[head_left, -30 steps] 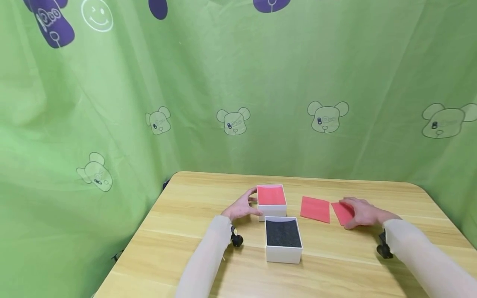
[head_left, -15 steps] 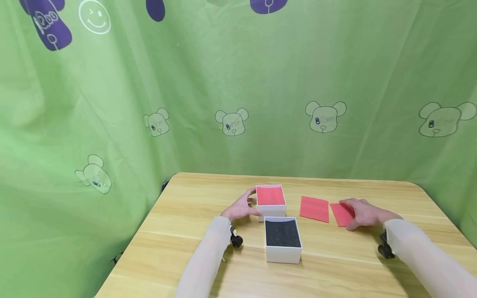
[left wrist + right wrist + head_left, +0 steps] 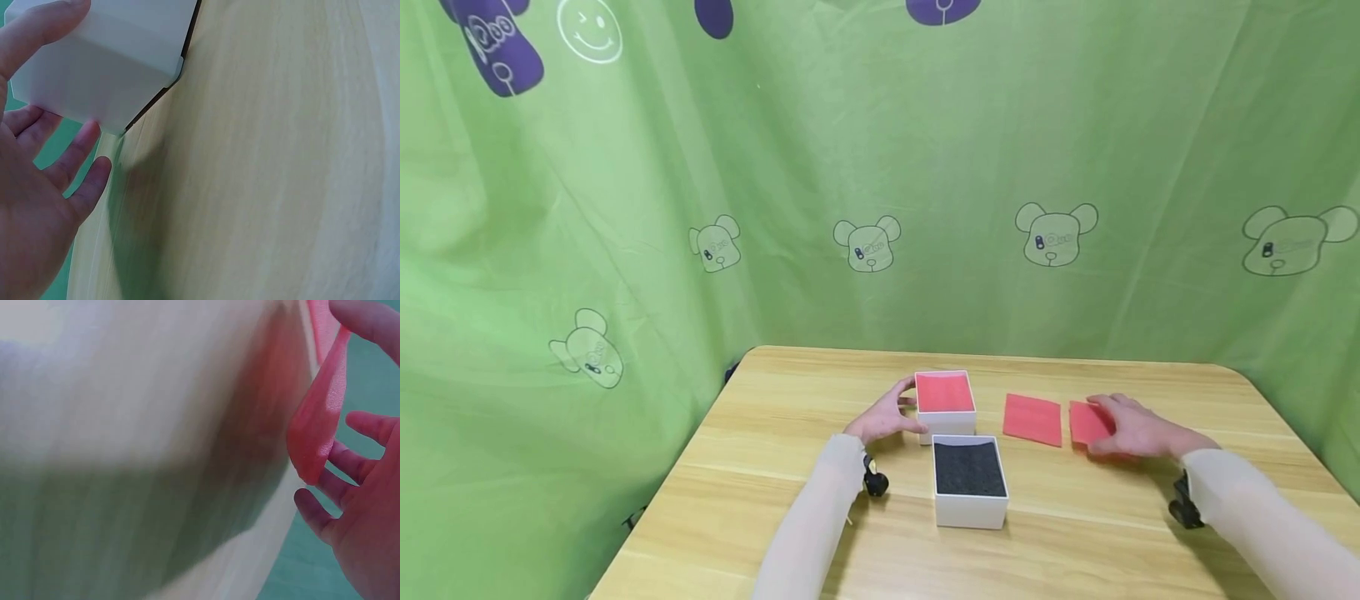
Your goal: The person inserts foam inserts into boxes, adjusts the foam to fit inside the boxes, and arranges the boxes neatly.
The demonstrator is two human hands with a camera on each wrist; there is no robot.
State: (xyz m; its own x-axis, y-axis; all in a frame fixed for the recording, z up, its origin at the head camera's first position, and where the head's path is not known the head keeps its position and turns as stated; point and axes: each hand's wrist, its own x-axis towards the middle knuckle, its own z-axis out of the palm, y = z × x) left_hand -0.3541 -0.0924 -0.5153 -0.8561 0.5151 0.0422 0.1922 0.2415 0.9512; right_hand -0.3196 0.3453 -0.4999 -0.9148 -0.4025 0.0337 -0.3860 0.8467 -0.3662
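My left hand (image 3: 887, 414) holds the left side of a white open-topped box (image 3: 947, 425) lined or filled with red material (image 3: 943, 393). In the left wrist view, the thumb lies against one face of this box (image 3: 94, 81) and the fingertips touch another. At the right, my right hand (image 3: 1138, 428) pinches a soft red square sheet (image 3: 1086, 421) between thumb and fingers. The right wrist view shows the sheet (image 3: 320, 425) bowed in that grip, its shadow on the table. Another red square (image 3: 1033, 419) lies flat between the box and the right hand.
A second white box (image 3: 972, 512) with dark grey material (image 3: 968, 471) inside stands in front of the first. Both stand on a wood-grain table (image 3: 745, 500). Behind the table hangs a green curtain (image 3: 955, 308) with bear prints.
My right hand has drawn its red sheet slightly to the right, away from the flat one, and the sheet now bends in the grip. The left hand and both boxes stay put.
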